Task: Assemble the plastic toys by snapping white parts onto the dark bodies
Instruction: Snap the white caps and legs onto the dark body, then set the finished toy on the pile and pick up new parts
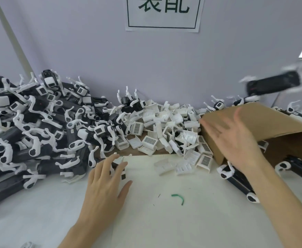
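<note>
A big heap of dark toy bodies with white legs point(39, 122) fills the left of the table. Loose white snap-on parts point(171, 129) lie piled in the middle by the wall. My left hand point(105, 183) reaches over the white mat with fingers spread, its fingertips touching a dark body point(117, 167) at the heap's edge. My right hand point(234, 136) hovers open and blurred, palm up, in front of the cardboard box. One dark toy with white legs point(273, 83) is blurred in mid-air at the upper right, above the box.
An open cardboard box point(271, 120) stands at the right, with toys behind it and dark bodies point(239, 179) in front. A small green scrap point(178, 198) lies on the white mat point(164, 221). A paper sign point(164, 13) hangs on the wall.
</note>
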Available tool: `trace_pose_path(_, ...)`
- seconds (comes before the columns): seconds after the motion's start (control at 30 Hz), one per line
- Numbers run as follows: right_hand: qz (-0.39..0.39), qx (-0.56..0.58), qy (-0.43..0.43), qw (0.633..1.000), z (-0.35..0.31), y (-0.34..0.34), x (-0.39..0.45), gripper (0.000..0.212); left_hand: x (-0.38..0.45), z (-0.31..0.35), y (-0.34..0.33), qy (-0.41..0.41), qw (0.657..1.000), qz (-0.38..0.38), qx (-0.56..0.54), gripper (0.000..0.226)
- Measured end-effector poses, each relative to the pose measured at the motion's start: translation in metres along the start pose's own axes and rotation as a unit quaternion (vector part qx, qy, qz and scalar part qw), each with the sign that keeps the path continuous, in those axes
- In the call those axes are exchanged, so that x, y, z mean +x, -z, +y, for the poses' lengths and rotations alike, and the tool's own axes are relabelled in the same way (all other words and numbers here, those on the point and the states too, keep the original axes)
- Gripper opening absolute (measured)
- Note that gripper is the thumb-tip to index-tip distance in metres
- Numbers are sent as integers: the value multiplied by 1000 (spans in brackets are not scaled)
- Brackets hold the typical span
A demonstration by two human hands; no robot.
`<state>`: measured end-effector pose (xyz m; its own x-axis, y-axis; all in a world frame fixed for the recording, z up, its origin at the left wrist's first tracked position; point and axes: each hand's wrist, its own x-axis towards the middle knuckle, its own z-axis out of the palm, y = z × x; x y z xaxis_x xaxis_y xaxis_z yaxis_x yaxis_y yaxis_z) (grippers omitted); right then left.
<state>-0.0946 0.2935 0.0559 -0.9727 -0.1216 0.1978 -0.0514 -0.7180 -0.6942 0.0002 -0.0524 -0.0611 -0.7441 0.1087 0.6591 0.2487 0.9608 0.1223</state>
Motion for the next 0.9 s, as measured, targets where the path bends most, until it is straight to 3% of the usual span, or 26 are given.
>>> trace_pose_path(0.1,-23,-117,-59,991,25,5,-9,58,1,0,0,-14,1000,-14,10,38)
trace_pose_path(0.2,-5,-158,-79,984,57,8,-28,46,2,-3,1,-28,999,-20,-21,30)
trace_pose_path(0.33,2,-244,-125,962,88,6,-48,39,4,-7,1,-38,998,4,-57,22)
trace_pose_path(0.43,-22,-281,-138,950,98,-1,-55,29,7,-5,2,-57,992,47,-99,2)
trace_pose_path(0.57,-61,-343,-137,927,107,-11,-62,20,8,13,8,-48,977,93,-183,20)
trace_pose_path(0.63,-75,-395,-125,907,115,-17,-67,28,7,25,12,-38,967,112,-227,20)
trace_pose_path(0.77,-111,-500,-58,857,132,-29,-77,79,7,44,18,-41,945,114,-304,17)
trace_pose_path(0.83,-115,-490,-38,863,140,-33,-78,81,5,48,19,-65,940,91,-321,21)
trace_pose_path(0.9,-84,-448,-39,889,140,-37,-77,62,3,48,20,-76,939,58,-332,37)
